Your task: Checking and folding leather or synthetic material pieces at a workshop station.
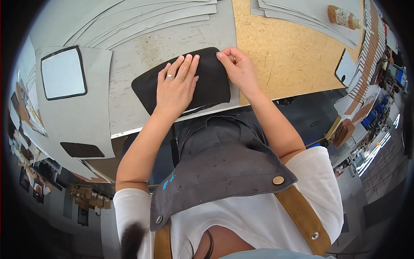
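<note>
A black sheet, perhaps leather or fabric (210, 81), lies on the grey work surface at the table's near edge. My left hand (178, 82) rests flat on it, fingers spread a little, a ring on one finger. At the sheet's upper right corner, my right hand (237, 66) pinches the rim between thumb and forefinger. A thin pale edge shows under the sheet's near side. Farther left, a white panel with a black border (63, 73) lies on a grey board, and a small dark piece (82, 150) lies nearer on that board.
Stacked grey sheets (155, 24) lie at the far left, and more grey sheets (304, 22) at the far right. A bottle with a nozzle (343, 16) lies on them. A white, dark-edged piece (346, 68) lies at the right edge of the tan board (288, 58).
</note>
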